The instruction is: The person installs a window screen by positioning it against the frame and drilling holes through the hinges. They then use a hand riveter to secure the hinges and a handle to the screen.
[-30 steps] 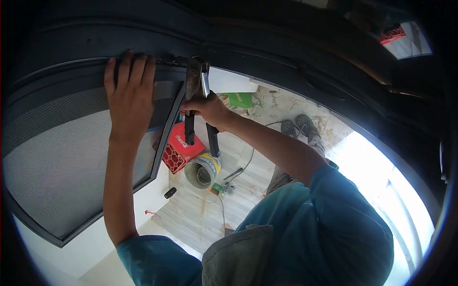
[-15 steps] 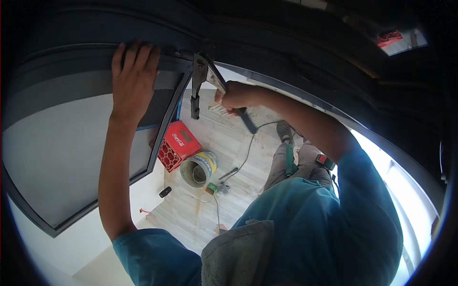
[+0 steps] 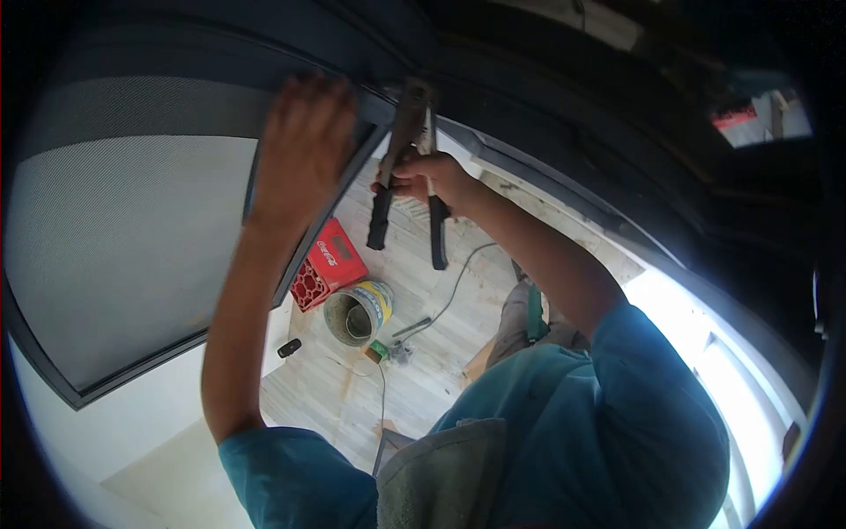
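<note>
My right hand (image 3: 434,182) grips a hand riveter (image 3: 404,132) around its handles, which spread apart with their black grips hanging down. The riveter's head points up at the dark metal frame (image 3: 493,145) overhead. My left hand (image 3: 308,145) is raised with its fingers stretched upward, slightly blurred, close to the top edge of a mesh screen panel (image 3: 145,256). That panel has a dark metal border and hangs at an angle on the left.
On the floor below stand a red crate (image 3: 339,251) and a paint bucket (image 3: 357,313). A cord (image 3: 463,271) runs across the boards near a small green item (image 3: 378,350). A small black object (image 3: 289,348) lies by the wall. Bright light enters on the right.
Both hands have shifted right in view, the left one blurred. The riveter has turned, and its handles now stand wider and point downward. The mesh panel appears tilted differently.
</note>
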A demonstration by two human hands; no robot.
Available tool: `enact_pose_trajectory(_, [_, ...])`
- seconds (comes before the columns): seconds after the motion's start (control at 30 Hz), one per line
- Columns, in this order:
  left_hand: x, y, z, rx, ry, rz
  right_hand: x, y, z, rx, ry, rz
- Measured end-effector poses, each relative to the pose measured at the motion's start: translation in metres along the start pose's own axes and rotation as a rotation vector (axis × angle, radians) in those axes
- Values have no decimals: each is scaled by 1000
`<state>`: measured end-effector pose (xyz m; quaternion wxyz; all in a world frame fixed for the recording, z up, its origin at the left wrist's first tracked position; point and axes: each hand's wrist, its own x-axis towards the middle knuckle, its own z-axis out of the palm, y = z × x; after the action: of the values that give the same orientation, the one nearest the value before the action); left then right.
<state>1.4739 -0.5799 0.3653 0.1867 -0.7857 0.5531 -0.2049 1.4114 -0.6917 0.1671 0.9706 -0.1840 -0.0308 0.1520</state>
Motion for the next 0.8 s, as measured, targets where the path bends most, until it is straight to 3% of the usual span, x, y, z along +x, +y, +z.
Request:
enact_pose_trajectory(0.1, [-24, 12, 21, 48, -178, 58, 4, 6, -6, 47, -20, -2])
enact_pose_trajectory(0.2, [13, -2, 8, 86, -48, 12, -3, 0, -10, 63, -95, -15])
enact_pose_trajectory(0.3, [17, -12, 8, 299, -143, 111, -11, -11, -10, 29, -169, 31])
enact_pose_trajectory(0.4, [17, -8, 11, 325, -115, 99, -19, -26, -5, 210, -208, 92])
enact_pose_trajectory(0.5, [19, -5, 11, 313, -111, 80, -10, -13, -20, 57, -97, 85])
enact_pose_trajectory(0.53, [20, -6, 10, 317, -113, 74, -6, -8, -18, -118, 35, 103])
enact_pose_trajectory(0.63, [17, -10, 14, 296, -102, 94, -3, -2, -14, -20, 17, 22])
enact_pose_trajectory(0.77, [19, -13, 15, 264, -100, 87, 9, 20, -11, -328, 176, -85])
enact_pose_trajectory(0.8, [20, -13, 13, 255, -113, 82, 14, 23, -6, -282, 247, -61])
